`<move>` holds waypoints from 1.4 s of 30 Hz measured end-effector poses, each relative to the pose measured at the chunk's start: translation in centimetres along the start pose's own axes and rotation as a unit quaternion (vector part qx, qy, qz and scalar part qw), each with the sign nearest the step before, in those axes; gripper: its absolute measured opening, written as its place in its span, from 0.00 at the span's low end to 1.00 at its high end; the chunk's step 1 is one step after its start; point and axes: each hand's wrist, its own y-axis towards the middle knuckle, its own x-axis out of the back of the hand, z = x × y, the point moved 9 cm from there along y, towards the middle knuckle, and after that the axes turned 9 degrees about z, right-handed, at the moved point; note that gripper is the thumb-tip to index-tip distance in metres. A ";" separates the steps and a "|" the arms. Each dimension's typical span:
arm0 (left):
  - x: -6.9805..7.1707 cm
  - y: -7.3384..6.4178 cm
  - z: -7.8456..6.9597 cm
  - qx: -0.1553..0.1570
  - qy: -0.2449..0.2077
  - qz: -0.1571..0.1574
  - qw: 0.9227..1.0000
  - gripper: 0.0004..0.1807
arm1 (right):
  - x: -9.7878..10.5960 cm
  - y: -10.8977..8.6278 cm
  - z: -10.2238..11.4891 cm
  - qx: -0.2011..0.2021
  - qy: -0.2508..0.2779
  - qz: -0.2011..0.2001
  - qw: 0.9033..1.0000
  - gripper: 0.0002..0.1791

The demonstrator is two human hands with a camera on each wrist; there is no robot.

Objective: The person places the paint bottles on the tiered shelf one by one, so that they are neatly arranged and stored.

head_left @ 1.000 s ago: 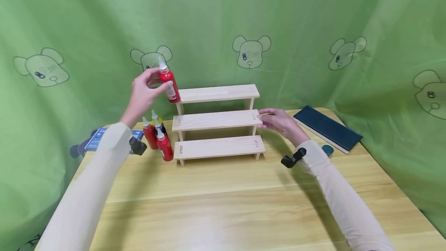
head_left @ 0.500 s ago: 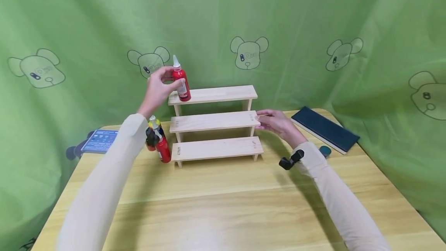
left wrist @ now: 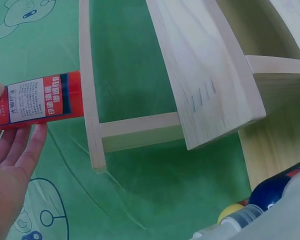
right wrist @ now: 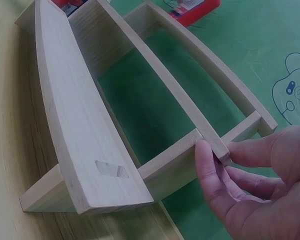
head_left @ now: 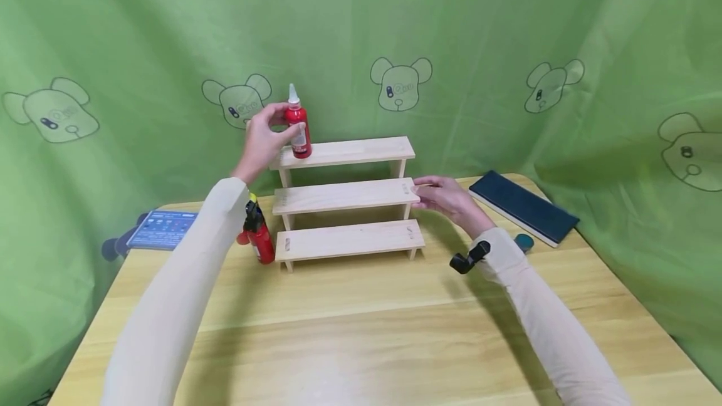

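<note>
My left hand (head_left: 261, 145) holds a red ink bottle (head_left: 303, 145) with a white pointed nozzle upright at the left end of the wooden three-step rack's top board (head_left: 361, 151). In the left wrist view the base of the bottle (left wrist: 50, 97) appears to touch that board's edge. My right hand (head_left: 452, 203) pinches the right end of the middle board (head_left: 344, 195); the right wrist view shows thumb and fingers (right wrist: 212, 175) at its corner. More bottles stand left of the rack: a red bottle (head_left: 262, 244) is plain, the others are partly hidden by my left wrist.
A dark blue box-like slab (head_left: 521, 205) lies at the table's right back, beside a small teal round object (head_left: 524, 242). On the left rests a blue printed card (head_left: 163, 229). Green curtain (head_left: 479, 30) surrounds the wooden table (head_left: 361, 324).
My left hand has carried the red ink bottle rightward from beside the rack to the top board's left end, straightening it upright. My right hand has kept its hold on the middle board.
</note>
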 end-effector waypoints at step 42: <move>4.6 -9.6 1.7 0.038 0.018 -0.014 0.999 0.30 | 0.5 0.3 0.0 -0.001 0.014 0.004 1.000 0.29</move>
